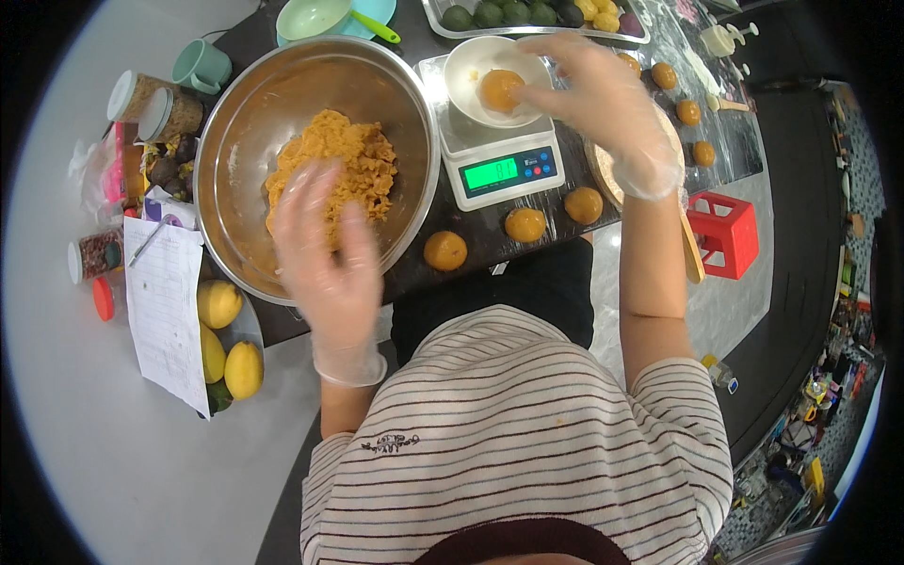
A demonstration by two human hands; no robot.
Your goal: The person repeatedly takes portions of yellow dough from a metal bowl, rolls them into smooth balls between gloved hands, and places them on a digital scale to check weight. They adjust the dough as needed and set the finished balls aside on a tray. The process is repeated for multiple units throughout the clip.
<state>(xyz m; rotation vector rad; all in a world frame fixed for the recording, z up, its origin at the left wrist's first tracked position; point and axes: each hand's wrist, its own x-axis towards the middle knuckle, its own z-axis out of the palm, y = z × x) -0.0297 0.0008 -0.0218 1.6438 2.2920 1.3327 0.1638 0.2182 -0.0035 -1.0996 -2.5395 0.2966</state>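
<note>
My left hand (326, 247), in a clear plastic glove, hovers blurred over the near side of a steel mixing bowl (424, 141) that holds crumbly orange dough (353, 166). Its fingers are apart. My right hand (590, 92), gloved too, reaches over the right rim of a white bowl (462, 63), fingers apart beside the orange dough lump (501, 90) lying in it; whether a fingertip touches the lump I cannot tell. The bowl stands on a digital kitchen scale (508, 173) with a lit green display. Smooth dough balls (445, 251) sit along the near table edge.
A steel tray (537, 30) of dark green and yellow balls stands at the back. More orange balls (688, 112) lie at the right, near a red plastic stand (741, 236). Left are jars (131, 95), a green mug (202, 65), a paper sheet (166, 311) and yellow fruit (244, 369).
</note>
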